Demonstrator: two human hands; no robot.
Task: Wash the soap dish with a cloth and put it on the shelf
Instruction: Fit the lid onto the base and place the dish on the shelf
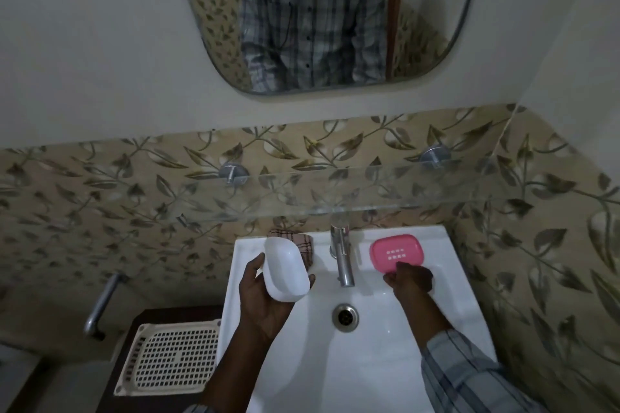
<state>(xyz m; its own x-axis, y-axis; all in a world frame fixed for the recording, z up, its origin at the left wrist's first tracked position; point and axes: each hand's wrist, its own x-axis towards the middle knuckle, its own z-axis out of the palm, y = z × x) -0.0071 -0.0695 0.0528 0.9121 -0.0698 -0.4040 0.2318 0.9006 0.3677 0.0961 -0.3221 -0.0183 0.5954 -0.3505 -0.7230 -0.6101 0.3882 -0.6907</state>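
My left hand (265, 298) holds a white soap dish bowl (287, 270) above the left side of the white sink (446, 312). A pink slotted soap dish tray (397, 253) lies on the sink's back rim, right of the tap. My right hand (411, 280) touches the tray's near edge with curled fingers. A checked brown cloth (303, 243) lies on the back rim, partly hidden behind the white bowl. A clear glass shelf (335, 193) runs along the wall above the sink.
A chrome tap (342, 256) stands at the middle of the back rim, with the drain (345, 317) below it. A cream perforated basket (174, 359) sits on a dark stand left of the sink. A mirror (318, 17) hangs above the shelf.
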